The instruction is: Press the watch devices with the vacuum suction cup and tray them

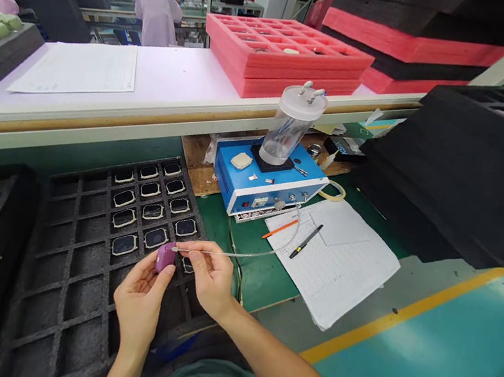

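Observation:
My left hand [139,302] cups a small purple rounded casing [165,258] between thumb and fingers. My right hand [209,278] pinches a thin transparent dispensing tube [240,255], and its fine tip sits at the top of the casing. The tube runs back to a blue dispenser unit [267,181] topped by a transparent canister [291,127]. Both hands hover over a black foam tray [72,267], whose cells hold several dark rounded-rectangle parts with pale rims [153,211]. Part of the tray is hidden under my hands.
Right of the dispenser lie papers [331,261] with a black pen [306,241] and an orange pen [278,229]. Stacked pink foam trays [280,57] stand on a white shelf [103,91] above. Black foam stacks [429,181] fill the right side. Co-workers stand beyond the shelf.

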Motion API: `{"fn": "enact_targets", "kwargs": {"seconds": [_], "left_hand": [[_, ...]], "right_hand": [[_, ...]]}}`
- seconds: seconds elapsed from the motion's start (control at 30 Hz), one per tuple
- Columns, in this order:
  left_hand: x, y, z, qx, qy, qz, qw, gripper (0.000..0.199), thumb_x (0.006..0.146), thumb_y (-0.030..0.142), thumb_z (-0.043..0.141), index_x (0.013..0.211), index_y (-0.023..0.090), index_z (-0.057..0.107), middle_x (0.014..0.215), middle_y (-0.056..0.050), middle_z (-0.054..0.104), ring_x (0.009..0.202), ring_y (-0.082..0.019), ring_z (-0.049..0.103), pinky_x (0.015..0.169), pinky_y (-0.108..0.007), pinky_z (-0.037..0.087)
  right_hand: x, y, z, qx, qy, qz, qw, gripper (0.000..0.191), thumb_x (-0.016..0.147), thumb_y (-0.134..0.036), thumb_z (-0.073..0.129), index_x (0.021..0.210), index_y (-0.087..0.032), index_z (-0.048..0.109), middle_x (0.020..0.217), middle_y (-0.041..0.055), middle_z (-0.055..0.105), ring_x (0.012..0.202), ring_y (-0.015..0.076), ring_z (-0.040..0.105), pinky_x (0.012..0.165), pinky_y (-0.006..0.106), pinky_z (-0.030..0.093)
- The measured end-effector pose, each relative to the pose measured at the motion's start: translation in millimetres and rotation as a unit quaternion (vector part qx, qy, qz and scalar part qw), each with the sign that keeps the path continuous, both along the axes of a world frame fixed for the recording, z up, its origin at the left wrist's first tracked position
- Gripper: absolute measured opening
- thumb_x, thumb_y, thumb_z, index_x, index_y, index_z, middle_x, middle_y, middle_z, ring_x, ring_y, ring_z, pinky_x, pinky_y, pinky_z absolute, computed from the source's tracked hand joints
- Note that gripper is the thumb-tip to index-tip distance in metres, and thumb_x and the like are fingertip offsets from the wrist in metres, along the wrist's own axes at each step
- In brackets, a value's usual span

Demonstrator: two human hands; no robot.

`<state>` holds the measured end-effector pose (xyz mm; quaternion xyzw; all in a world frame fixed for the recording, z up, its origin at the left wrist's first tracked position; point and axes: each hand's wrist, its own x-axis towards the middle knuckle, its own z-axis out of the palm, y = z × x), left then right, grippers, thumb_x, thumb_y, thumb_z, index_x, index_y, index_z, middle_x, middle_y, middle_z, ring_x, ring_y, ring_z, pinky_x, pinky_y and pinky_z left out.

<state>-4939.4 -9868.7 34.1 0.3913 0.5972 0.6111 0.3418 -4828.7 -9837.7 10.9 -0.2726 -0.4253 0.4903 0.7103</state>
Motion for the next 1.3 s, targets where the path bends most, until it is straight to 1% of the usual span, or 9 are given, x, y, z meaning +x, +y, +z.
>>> {"fn": "enact_targets", "kwargs": {"seconds": [0.3,0.43,0.67,0.87,1.03,1.17,1.3], "left_hand": [[0.0,-0.6,0.5,-0.001,-0.001,-0.003,1.0,0.043,0.068,0.031,0.09,0.107,0.019,0.077,0.107,-0.008,0.078,0.096,-0.02,0.075,0.093,-0.03,0.06],[-1.1,-0.7,-1.4,0.001,0.005,-0.004,1.0,0.044,0.069,0.033,0.09,0.108,0.018,0.077,0.108,-0.009,0.078,0.097,-0.022,0.075,0.095,-0.035,0.06],[-2.4,-0.8,-1.9,-0.001,0.01,-0.012,1.0,0.044,0.068,0.034,0.09,0.107,0.017,0.077,0.109,-0.01,0.077,0.098,-0.024,0.075,0.095,-0.038,0.06],[-0.9,-2.3,0.0,-0.002,0.002,-0.014,1.0,0.043,0.069,0.033,0.089,0.108,0.018,0.077,0.109,-0.01,0.078,0.098,-0.023,0.075,0.094,-0.035,0.06],[0.9,-5.0,2.8,-0.006,0.007,-0.024,1.0,0.042,0.071,0.033,0.088,0.108,0.017,0.076,0.111,-0.012,0.077,0.1,-0.025,0.075,0.092,-0.037,0.061],[1.8,-6.5,4.9,-0.007,0.0,-0.03,1.0,0.041,0.071,0.032,0.087,0.107,0.016,0.076,0.111,-0.013,0.077,0.1,-0.025,0.075,0.091,-0.036,0.061],[2.2,-7.0,5.0,-0.005,-0.007,-0.028,1.0,0.04,0.07,0.03,0.087,0.107,0.016,0.076,0.11,-0.012,0.077,0.098,-0.024,0.075,0.089,-0.033,0.061]], "right_hand": [[-0.1,0.3,-0.2,-0.014,-0.008,-0.001,1.0,0.019,0.1,-0.036,0.06,0.103,-0.021,0.07,0.102,0.0077,0.078,0.096,0.0194,0.076,0.088,0.035,0.064],[0.2,0.2,-0.4,-0.015,-0.011,-0.003,1.0,0.02,0.099,-0.038,0.061,0.103,-0.02,0.069,0.103,0.008,0.078,0.095,0.0197,0.076,0.088,0.035,0.064],[-0.1,0.3,-2.7,-0.011,-0.022,-0.005,1.0,0.017,0.1,-0.035,0.06,0.104,-0.021,0.07,0.103,0.0076,0.078,0.097,0.0198,0.076,0.087,0.034,0.064],[0.1,-2.1,-3.8,-0.006,-0.012,-0.004,1.0,0.013,0.1,-0.03,0.061,0.104,-0.021,0.069,0.104,0.0069,0.078,0.095,0.019,0.076,0.088,0.035,0.064],[1.4,-5.5,-4.4,-0.011,-0.02,-0.005,1.0,0.012,0.1,-0.027,0.06,0.104,-0.022,0.07,0.104,0.0057,0.077,0.096,0.0181,0.076,0.089,0.034,0.063],[0.9,-7.0,-4.5,-0.004,-0.009,-0.01,1.0,0.01,0.1,-0.025,0.061,0.103,-0.022,0.07,0.103,0.0047,0.078,0.096,0.0173,0.076,0.088,0.031,0.064],[0.8,-8.0,-3.7,-0.009,-0.012,-0.009,1.0,0.01,0.099,-0.026,0.061,0.102,-0.021,0.069,0.103,0.0056,0.078,0.097,0.0186,0.076,0.088,0.034,0.065]]}}
